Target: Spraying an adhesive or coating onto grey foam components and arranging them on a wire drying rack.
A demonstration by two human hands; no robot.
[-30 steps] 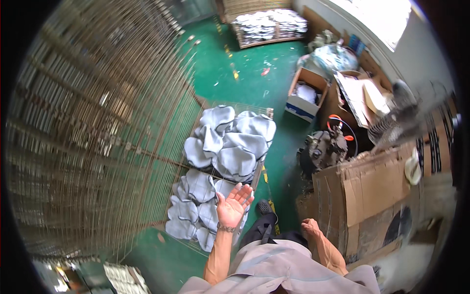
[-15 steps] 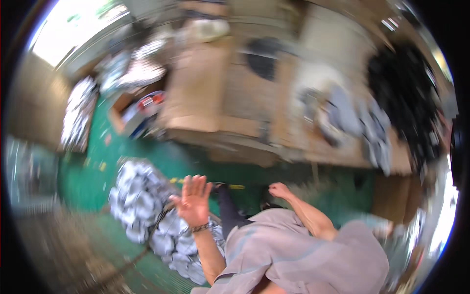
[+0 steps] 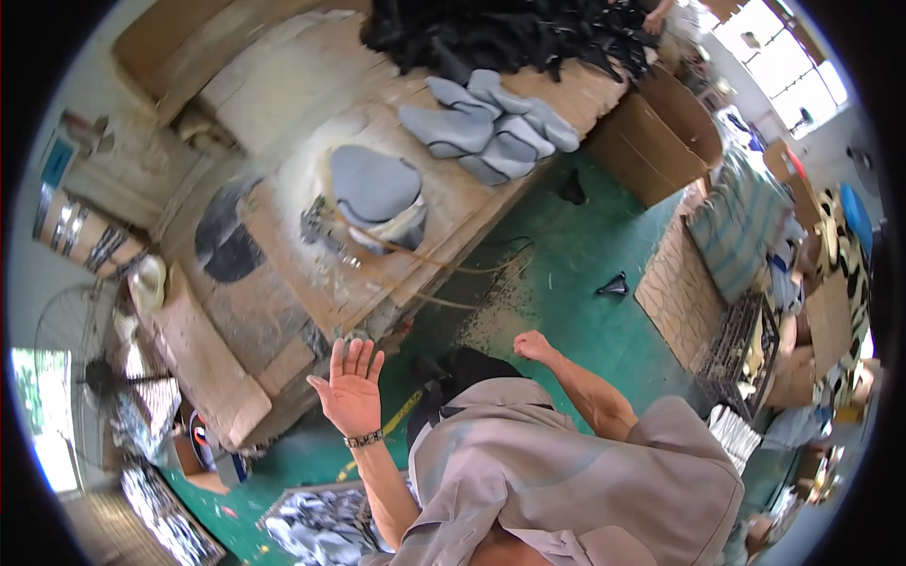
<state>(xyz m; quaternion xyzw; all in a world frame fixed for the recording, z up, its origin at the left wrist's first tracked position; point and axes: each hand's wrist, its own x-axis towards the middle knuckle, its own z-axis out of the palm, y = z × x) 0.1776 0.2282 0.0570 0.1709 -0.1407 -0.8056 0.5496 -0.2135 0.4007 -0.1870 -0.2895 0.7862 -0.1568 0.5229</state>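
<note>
My left hand (image 3: 351, 389) is raised with the palm showing and the fingers spread, a dark bracelet (image 3: 363, 440) round its wrist. It holds nothing and appears in front of the work table's near corner. Farther right, my right hand (image 3: 535, 346) is curled into a loose fist in front of my body, above the green floor, with nothing seen in it. On the table (image 3: 326, 316), a grey rounded fabric piece (image 3: 376, 182) lies on a pale stack. Beside it is a metal spray gun (image 3: 326, 234) with a hose (image 3: 453, 269) running off the table edge.
Several grey shaped pieces (image 3: 500, 132) and a black heap (image 3: 500, 33) lie along the table. Another person's hand (image 3: 653, 21) shows beyond. A cardboard box (image 3: 651, 141), a crate (image 3: 741, 354) and a striped cloth (image 3: 741, 226) stand right. Grey pieces (image 3: 321, 524) fill the floor at lower left.
The view has swung to the right, bringing the spray gun, grey pieces and right-hand boxes into clear sight. My left hand stays spread and my right hand stays curled.
</note>
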